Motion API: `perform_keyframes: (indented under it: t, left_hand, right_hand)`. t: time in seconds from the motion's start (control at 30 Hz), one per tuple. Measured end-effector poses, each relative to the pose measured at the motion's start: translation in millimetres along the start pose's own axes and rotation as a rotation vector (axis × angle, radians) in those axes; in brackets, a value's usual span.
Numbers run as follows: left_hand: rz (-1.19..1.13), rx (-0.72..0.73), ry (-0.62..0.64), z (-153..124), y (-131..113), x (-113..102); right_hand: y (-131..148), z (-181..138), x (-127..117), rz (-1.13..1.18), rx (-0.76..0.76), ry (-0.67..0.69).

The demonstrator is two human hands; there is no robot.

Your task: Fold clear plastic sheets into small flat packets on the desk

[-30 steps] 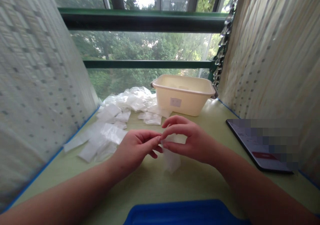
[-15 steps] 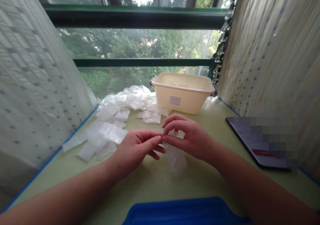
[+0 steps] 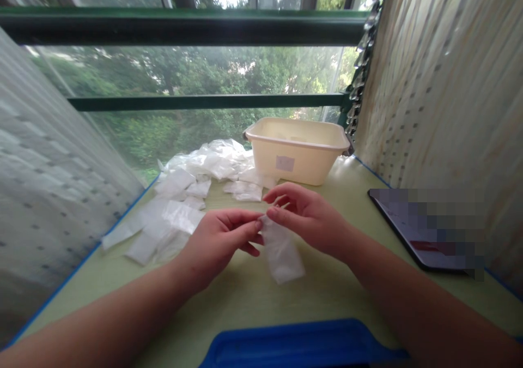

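Observation:
My left hand (image 3: 218,238) and my right hand (image 3: 309,216) meet over the middle of the pale green table (image 3: 327,286). Between their fingertips they pinch the top edge of a small clear plastic bag (image 3: 281,251), which hangs down toward the tabletop. A heap of the same small clear bags (image 3: 192,185) lies to the left and behind my hands. A cream plastic tub (image 3: 298,150) stands at the back, just right of the heap; its inside is hard to see.
A blue tray edge (image 3: 294,346) runs along the near side below my arms. A dark tablet-like slab (image 3: 425,229) lies at the right. Patterned curtains close in on both sides, and a window with green rails is behind the table.
The bag has swung from hanging below my right hand to spreading out flatter and lower right. Both hands stayed together, shifting slightly.

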State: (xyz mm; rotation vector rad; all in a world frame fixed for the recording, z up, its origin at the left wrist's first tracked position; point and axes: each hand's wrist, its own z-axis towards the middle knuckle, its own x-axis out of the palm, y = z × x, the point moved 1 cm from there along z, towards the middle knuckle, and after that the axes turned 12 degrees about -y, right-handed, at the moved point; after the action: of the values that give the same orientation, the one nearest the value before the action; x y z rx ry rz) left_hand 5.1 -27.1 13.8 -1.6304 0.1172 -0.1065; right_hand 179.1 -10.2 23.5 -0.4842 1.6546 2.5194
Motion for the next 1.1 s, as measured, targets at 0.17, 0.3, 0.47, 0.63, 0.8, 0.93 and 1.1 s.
perform_keyframes:
  t: [0.17,0.3,0.47,0.63,0.8,0.93,1.1]
  left_hand:
    - [-0.076,0.076,-0.189,6.0,-1.0,-6.7]
    - [-0.122,0.093,-0.269,8.3,-2.7,-9.3]
    - [-0.142,0.072,-0.271,8.9,-4.3,-9.9]
    - [-0.161,0.062,-0.328,9.3,-6.8,-11.9]
    - [-0.233,0.090,-0.437,12.1,-11.4,-16.5]
    - [-0.303,0.113,-0.460,12.2,-14.3,-17.4]
    - [-0.327,0.096,-0.430,10.6,-14.0,-17.1]
  right_hand:
    - [-1.5,-1.1,1.5,0.202,0.362,0.175]
    - [1.5,-3.0,3.1,0.282,0.431,0.361]
    - [0.5,-2.9,3.0,0.275,0.445,0.358]
    - [1.8,-2.0,3.7,0.286,0.452,0.321]
    - [0.7,-1.2,3.4,0.301,0.448,0.103]
    - [-3.4,-5.0,17.5,0.447,0.449,0.291]
    - [-11.9,-5.1,31.9,0.501,0.450,0.243]
